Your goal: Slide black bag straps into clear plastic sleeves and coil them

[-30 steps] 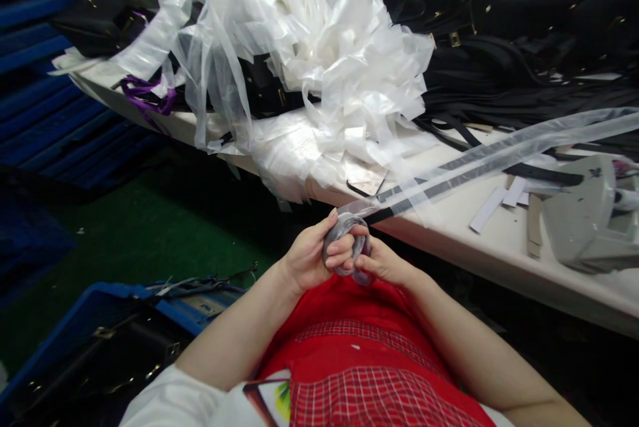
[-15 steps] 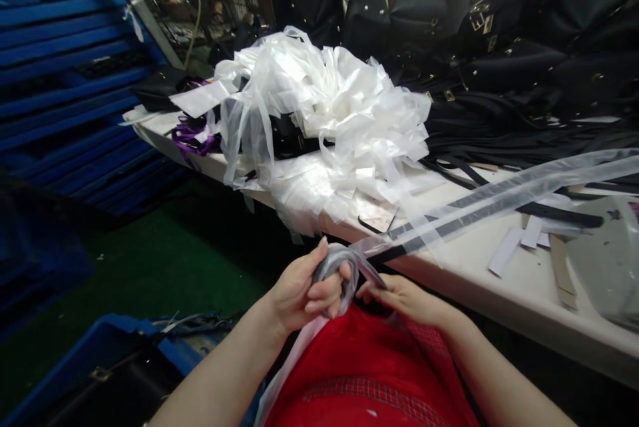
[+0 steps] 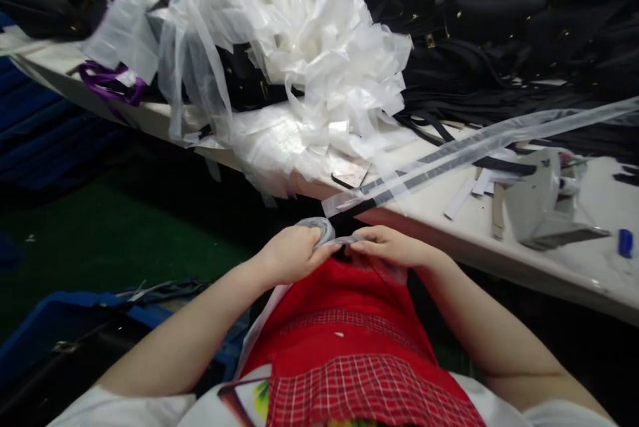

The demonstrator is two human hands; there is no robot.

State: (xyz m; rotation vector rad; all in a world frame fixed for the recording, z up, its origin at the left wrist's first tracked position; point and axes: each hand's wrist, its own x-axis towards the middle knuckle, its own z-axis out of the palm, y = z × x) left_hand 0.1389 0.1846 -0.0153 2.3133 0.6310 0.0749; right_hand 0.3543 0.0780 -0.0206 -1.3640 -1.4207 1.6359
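Note:
A coiled strap in clear plastic wrap sits in my left hand, whose fingers are wrapped around the coil. My right hand pinches the strap's loose end just right of the coil. Both hands are close together in front of my red apron, below the table's edge. Beyond them, long black straps in clear plastic sleeves lie across the table, their ends reaching over the edge. A large heap of white translucent plastic sleeves rests on the table ahead of me.
On the white table are a tape dispenser, paper strips, a purple strap and a small blue object. Black bags are piled behind. A blue crate stands at lower left on the green floor.
My left hand has turned over, its back now facing up around the coil. Both hands have come closer together. The view has tilted down and shifted right.

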